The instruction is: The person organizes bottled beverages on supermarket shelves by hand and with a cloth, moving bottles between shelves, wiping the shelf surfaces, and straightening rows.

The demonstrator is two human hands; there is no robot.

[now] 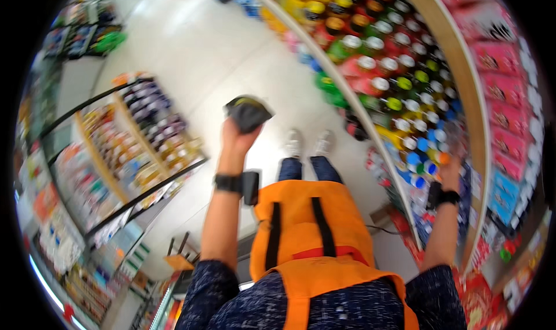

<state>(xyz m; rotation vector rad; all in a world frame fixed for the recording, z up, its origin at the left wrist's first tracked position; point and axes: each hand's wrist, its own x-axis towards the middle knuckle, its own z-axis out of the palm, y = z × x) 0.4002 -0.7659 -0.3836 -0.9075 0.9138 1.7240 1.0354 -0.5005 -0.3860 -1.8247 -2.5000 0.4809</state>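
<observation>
My left hand is raised over the pale floor, gripping a dark grey folded cloth with a yellowish edge. Motion blur softens its outline. On the other side, my right hand reaches in among capped drink bottles on a shelf. A greyish, see-through blurred shape lies at its fingers; what it is, and whether I hold it, cannot be made out. Bottles with blue and orange caps stand right beside that hand. Both wrists wear a black strap with a device.
A curved-looking pale shelf edge runs along the right. Above the bottles, a wooden shelf board carries pink packages. On the left stands a black-framed rack of bottles. A small stool is at lower left.
</observation>
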